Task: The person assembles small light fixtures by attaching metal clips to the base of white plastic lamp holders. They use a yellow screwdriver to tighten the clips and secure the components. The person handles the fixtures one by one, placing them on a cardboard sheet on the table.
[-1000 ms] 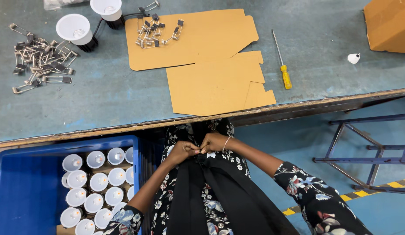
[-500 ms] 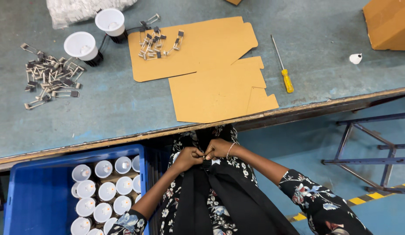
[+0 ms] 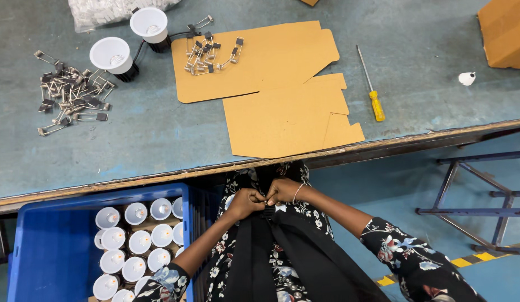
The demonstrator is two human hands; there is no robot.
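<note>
Both of your hands are sitting a little lower and nearer your body than a second ago, and the bench is sliding up the view — more of the blue crate is now showing at lower left. You are holding your left hand [image 3: 244, 202] and right hand [image 3: 282, 190] knuckle to knuckle just below the bench edge [image 3: 159, 178], fingers curled tight and pinching the black strap [image 3: 265, 246] where it is meeting your floral dress [image 3: 321, 221]. Whatever is sitting between the fingertips is too small to make out.

The strap is running straight down from your fists toward you, its long axis in line with your body, widening into two dark bands as it is dropping. The pinch point is lying dead between the two hands — neither hand is nearer; the left is gripping from its side, the right from the other, a thin bracelet [image 3: 297, 193] showing at that wrist.

Everything else is lying well apart, up on the bench: two cardboard sheets [image 3: 288, 112] overlapping at centre, a yellow-handled screwdriver [image 3: 373, 92] just beside them on the right, a small cluster of spring clips [image 3: 212, 53] resting on the upper sheet, a bigger heap of clips [image 3: 69, 95] at far left, two white lamp housings [image 3: 131, 39] near it, and a cardboard box [image 3: 506, 31] at the right corner. The crate [image 3: 53, 246] beside your left arm is holding rows of white housings [image 3: 131, 240].
</note>
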